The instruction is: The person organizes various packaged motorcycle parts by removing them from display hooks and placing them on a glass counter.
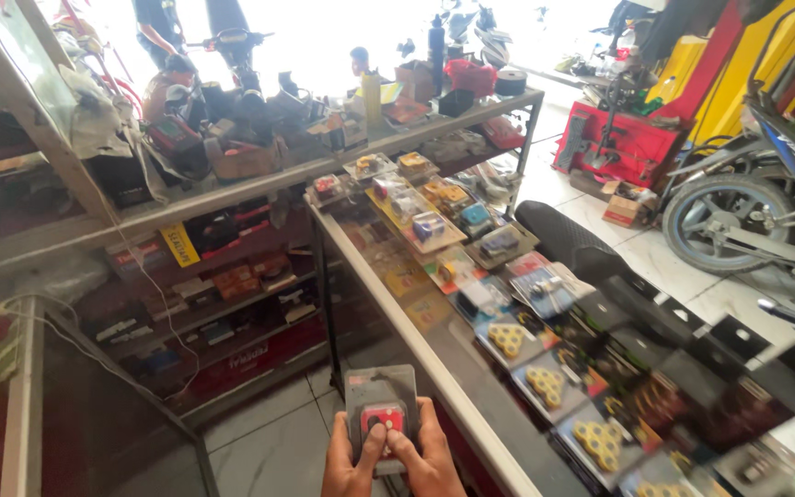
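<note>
We observe both hands low in the head view, closed around one small blister pack (381,410) that holds a red part on a grey card. The left hand (350,465) grips its lower left edge with the thumb pressed on the red insert; the right hand (430,460) grips the lower right, its thumb alongside. The pack is held upright above the tiled floor (269,442), just beside the near edge of the glass counter (416,317) and not touching it. On the counter lie rows of similar packs: several with yellow parts (545,385) nearest the hands, others in blue and red further along. In our judgement the pack is in hand and lifted clear, but it appears sealed and is not yet set anywhere. Cluttered shelves (223,285) stand behind; a motorcycle wheel (724,221) is at right.
</note>
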